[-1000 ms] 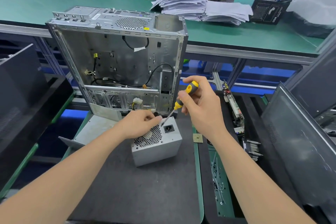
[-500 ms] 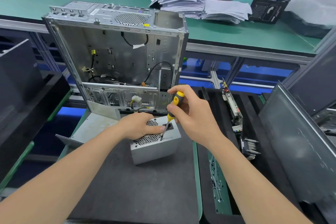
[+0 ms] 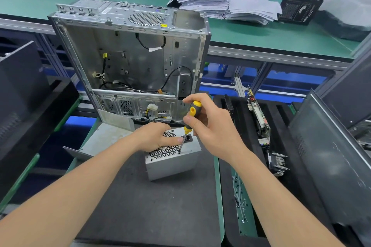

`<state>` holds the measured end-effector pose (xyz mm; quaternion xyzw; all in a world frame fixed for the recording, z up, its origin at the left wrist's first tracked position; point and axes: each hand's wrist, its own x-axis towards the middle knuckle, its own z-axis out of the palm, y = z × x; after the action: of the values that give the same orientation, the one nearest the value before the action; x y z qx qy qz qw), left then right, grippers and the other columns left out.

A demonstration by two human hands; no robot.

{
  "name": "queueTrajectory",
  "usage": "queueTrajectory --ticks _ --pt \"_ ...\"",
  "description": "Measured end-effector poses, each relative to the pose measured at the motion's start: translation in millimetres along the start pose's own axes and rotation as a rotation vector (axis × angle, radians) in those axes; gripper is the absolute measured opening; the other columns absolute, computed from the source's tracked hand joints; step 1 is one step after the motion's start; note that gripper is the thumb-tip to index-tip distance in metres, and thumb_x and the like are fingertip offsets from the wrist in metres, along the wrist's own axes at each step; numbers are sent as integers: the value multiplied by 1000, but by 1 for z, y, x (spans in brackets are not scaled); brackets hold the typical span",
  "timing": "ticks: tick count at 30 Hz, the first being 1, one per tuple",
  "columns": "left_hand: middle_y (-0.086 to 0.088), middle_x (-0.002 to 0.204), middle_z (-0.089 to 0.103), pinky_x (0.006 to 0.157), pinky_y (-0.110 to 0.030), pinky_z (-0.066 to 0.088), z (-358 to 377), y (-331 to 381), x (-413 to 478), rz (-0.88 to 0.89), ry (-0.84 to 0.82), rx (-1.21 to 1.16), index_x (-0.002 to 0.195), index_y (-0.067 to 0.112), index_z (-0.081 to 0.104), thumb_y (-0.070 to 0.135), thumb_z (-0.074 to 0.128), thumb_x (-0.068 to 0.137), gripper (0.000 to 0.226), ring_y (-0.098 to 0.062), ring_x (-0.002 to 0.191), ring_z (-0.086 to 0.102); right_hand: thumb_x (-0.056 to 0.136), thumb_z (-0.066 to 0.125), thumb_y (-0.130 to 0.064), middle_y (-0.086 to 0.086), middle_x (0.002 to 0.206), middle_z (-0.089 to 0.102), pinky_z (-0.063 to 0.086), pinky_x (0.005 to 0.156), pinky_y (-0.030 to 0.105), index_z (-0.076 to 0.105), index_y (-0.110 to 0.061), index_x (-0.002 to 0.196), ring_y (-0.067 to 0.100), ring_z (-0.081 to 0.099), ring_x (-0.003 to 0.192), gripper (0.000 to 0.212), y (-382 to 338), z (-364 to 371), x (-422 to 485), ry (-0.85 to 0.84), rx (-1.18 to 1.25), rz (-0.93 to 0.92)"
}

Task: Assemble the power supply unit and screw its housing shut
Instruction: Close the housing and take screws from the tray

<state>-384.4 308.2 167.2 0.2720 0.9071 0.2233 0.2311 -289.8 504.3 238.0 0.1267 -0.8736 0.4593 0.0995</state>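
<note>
A silver power supply unit (image 3: 176,163) with a honeycomb grille and a black socket stands on the dark mat. My left hand (image 3: 154,136) lies on its top, fingers curved over the grille, thumb beside the screwdriver shaft. My right hand (image 3: 208,124) grips the yellow and black screwdriver (image 3: 188,120) nearly upright. The tip touches the unit's top face at the grille's right edge. Yellow and black cables run from the unit back toward the case.
An open silver computer case (image 3: 130,56) stands upright just behind the unit. A loose metal panel (image 3: 104,138) lies at the left. Circuit boards (image 3: 259,118) sit in a black tray on the right, a dark side panel (image 3: 329,162) beyond. Paper stacks (image 3: 220,4) lie on the green bench.
My right hand has brought the screwdriver down and left, from a slant above the socket to nearly upright with the tip on the unit's top. My left hand stayed on the unit.
</note>
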Motion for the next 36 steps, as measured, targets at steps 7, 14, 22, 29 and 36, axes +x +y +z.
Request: queueTrajectory --ticks 7,14,22,29,36 --pt "-6 116 72 96 -49 53 -2 -1 0 -14 -45 23 129 18 63 92 36 67 100 -25 106 65 102 64 -16 -6 93 66 57 82 48 53 -36 129 22 67 87 36 -2 -3 -1 -125 17 -51" --pt "2 72 62 62 -27 45 3 -6 2 -70 90 27 123 35 71 89 56 74 74 -2 65 52 92 78 -33 -15 73 57 41 58 18 47 -28 98 15 53 64 32 -7 -2 5 -54 -177 -123" --pt "35 98 59 77 -16 39 5 -2 -21 75 244 -142 104 57 54 66 67 75 32 -6 106 59 95 74 -35 -4 79 66 50 62 31 52 -30 106 17 58 66 24 -13 -2 10 -175 -182 -136" --pt "15 131 50 104 -18 39 11 5 -36 424 176 -125 107 27 71 28 88 79 32 2 129 45 98 68 -14 -5 86 70 50 64 30 55 -23 102 15 62 68 16 -20 -24 13 -431 -151 -196" --pt "35 121 54 88 -22 45 25 11 -37 317 345 -190 78 36 71 36 88 77 17 2 110 58 91 76 -46 -2 64 58 54 57 40 38 -27 83 25 65 62 42 -24 -2 9 -50 -291 29"
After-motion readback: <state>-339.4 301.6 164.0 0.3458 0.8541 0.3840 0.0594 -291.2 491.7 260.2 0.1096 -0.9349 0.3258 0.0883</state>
